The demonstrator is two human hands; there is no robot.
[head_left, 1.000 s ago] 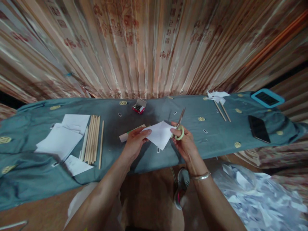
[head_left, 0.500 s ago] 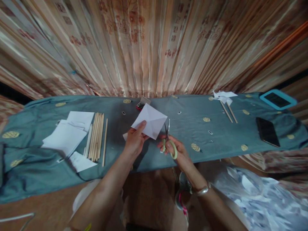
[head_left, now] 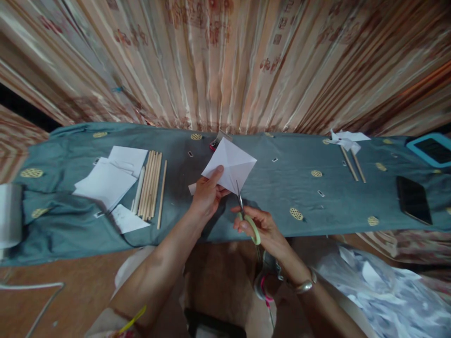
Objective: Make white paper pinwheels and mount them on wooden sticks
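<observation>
A square sheet of white paper (head_left: 230,162) with crossing fold lines is pinched in my left hand (head_left: 209,192), thumb on top near its left lower edge. My right hand (head_left: 260,225) grips green-handled scissors (head_left: 252,229), fingers around the loops. The scissor blades reach up to the paper's near corner and overlap it, almost closed. A small box with a red part (head_left: 213,145) sits partly hidden behind the paper.
To the left lie a stack of white sheets (head_left: 102,183) and a row of wooden sticks (head_left: 151,185). Paper pinwheels on sticks (head_left: 347,141), a black phone (head_left: 413,199) and a blue-framed device (head_left: 433,149) are on the right. A clear bag of white pieces (head_left: 391,291) stands below the table.
The scissors have moved from beside the paper onto its near corner, and their blades have drawn together. The view has shifted, so everything sits further right in the picture.
</observation>
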